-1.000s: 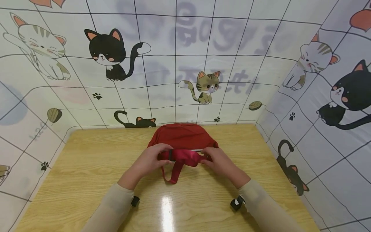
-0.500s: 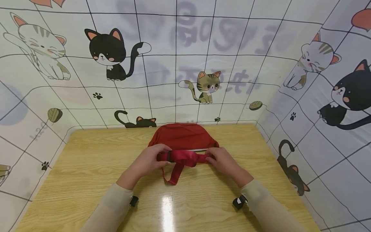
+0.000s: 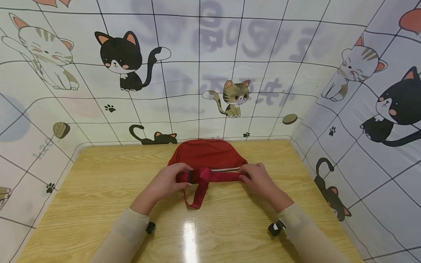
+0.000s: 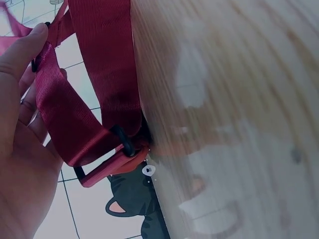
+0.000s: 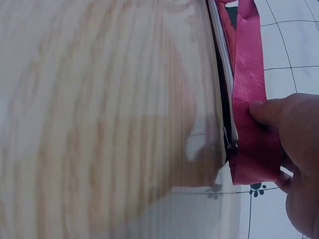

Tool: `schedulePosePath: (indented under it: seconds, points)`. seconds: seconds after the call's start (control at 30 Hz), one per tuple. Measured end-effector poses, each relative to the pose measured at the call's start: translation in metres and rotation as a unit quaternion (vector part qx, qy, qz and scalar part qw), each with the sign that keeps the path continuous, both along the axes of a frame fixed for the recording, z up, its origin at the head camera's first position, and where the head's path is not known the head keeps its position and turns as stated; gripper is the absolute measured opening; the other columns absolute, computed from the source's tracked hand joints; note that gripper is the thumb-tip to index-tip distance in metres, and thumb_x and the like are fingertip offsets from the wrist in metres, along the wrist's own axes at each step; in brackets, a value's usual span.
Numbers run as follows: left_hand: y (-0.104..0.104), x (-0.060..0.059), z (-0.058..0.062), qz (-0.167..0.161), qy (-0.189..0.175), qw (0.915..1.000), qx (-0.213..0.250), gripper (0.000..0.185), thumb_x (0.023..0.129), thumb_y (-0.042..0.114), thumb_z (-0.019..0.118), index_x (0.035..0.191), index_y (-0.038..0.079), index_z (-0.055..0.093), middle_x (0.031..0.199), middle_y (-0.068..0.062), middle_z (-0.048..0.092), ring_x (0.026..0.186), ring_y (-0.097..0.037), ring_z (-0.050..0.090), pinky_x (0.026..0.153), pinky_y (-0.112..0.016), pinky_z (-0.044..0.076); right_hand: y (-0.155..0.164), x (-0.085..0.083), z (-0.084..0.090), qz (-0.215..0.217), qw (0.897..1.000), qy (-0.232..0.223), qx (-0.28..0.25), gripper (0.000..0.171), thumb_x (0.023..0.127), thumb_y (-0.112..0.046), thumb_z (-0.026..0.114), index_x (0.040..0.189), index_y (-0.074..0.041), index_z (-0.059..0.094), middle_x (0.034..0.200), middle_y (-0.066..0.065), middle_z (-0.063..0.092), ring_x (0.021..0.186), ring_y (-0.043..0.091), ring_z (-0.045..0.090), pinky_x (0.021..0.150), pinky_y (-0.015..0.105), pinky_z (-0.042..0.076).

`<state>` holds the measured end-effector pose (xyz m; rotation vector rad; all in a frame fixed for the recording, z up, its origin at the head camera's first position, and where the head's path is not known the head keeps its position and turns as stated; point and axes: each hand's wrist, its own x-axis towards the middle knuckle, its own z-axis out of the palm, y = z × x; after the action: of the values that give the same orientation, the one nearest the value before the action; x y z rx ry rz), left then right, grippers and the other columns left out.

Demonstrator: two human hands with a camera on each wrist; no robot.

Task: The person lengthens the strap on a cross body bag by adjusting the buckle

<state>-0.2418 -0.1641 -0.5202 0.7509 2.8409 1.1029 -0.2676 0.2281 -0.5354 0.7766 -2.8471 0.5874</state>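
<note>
A red waist bag (image 3: 208, 153) lies near the far edge of the table, with a pale zipper line along its near side. In front of it runs its crimson strap (image 3: 225, 177), drawn straight on the right and bunched in the middle. My left hand (image 3: 169, 180) pinches the strap beside a black buckle (image 3: 190, 176). On the right, my right hand (image 3: 260, 180) pinches the flat strap between thumb and fingers, as the right wrist view shows. A loop of strap (image 3: 198, 197) hangs toward me onto the table. The left wrist view shows a black slider (image 4: 122, 140) on the strap.
The bag rests on a light wood table (image 3: 108, 190) with a bright reflection in front. A white cat-print cloth (image 3: 184, 80) stands behind the table and along both sides. A small black device (image 3: 276, 228) sits at the right wrist.
My right hand has moved to the right along the strap, and the bunched part has straightened into a flat length. My left hand has shifted slightly left, still pinching.
</note>
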Motion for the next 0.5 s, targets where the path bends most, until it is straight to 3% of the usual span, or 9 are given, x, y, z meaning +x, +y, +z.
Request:
schedulePosePath:
  seconds: [0.23, 0.5]
  points:
    - [-0.004, -0.001, 0.002, 0.011, 0.020, 0.9997, -0.004, 0.046, 0.086, 0.017, 0.099, 0.122, 0.023, 0.071, 0.108, 0.011, 0.070, 0.097, -0.014, 0.065, 0.087, -0.040, 0.058, 0.010, 0.000, 0.004, -0.014, 1.000, 0.013, 0.022, 0.014, 0.098, -0.008, 0.085, 0.106, -0.016, 0.078, 0.099, -0.003, 0.077, 0.091, 0.023, 0.062, 0.097, 0.054, 0.041]
    - [-0.005, 0.001, 0.004, 0.005, -0.007, 0.9999, 0.007, 0.048, 0.089, 0.013, 0.096, 0.130, 0.021, 0.072, 0.114, 0.010, 0.073, 0.103, -0.013, 0.069, 0.092, -0.041, 0.060, 0.014, -0.001, 0.002, -0.016, 0.998, 0.031, 0.047, 0.015, 0.096, -0.007, 0.087, 0.104, -0.015, 0.077, 0.098, -0.002, 0.078, 0.086, 0.022, 0.055, 0.095, 0.055, 0.041]
